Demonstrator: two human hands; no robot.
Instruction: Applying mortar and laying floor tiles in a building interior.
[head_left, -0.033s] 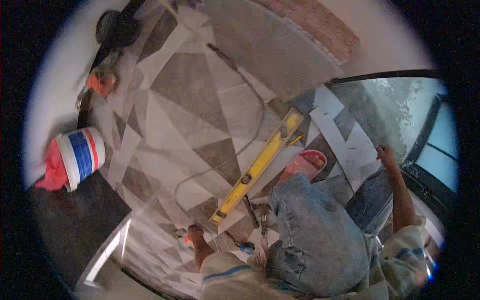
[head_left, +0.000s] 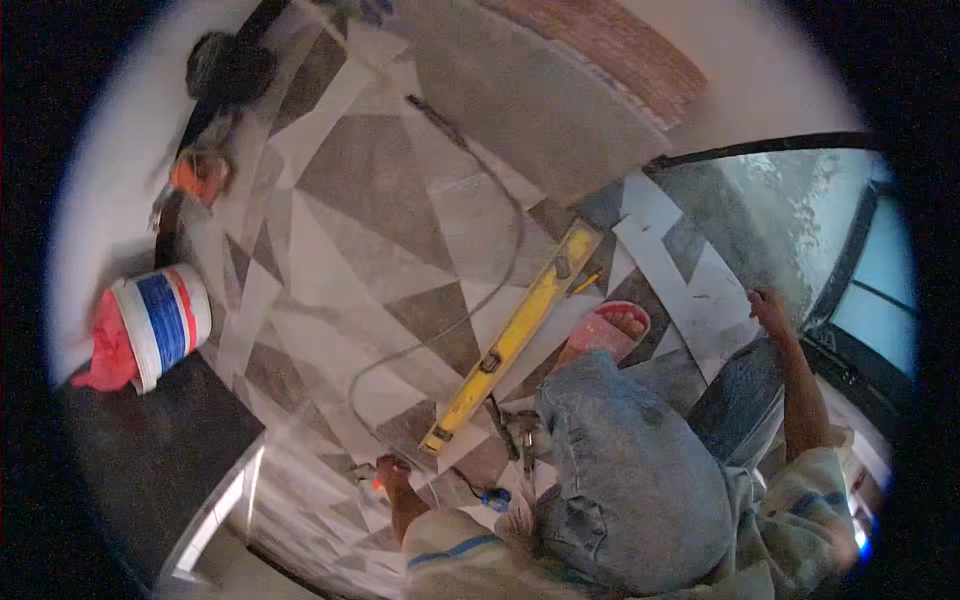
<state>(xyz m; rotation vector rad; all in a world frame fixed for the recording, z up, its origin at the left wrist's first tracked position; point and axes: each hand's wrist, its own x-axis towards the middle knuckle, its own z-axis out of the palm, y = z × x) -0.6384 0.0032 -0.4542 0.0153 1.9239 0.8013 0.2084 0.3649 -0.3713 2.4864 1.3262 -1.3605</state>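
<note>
Left hand [head_left: 393, 467]: beside orange item [head_left: 378, 486]
Right hand [head_left: 769, 308]: beside white panel [head_left: 715, 320]
Yellow level [head_left: 516, 333]: between them
Your grips: unclear

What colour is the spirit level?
The spirit level is yellow, seen best in the head view.

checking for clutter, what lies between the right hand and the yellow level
In the head view, from the right hand to the yellow level come a white notched piece, patterned floor, then a foot in a pink slipper.
</note>
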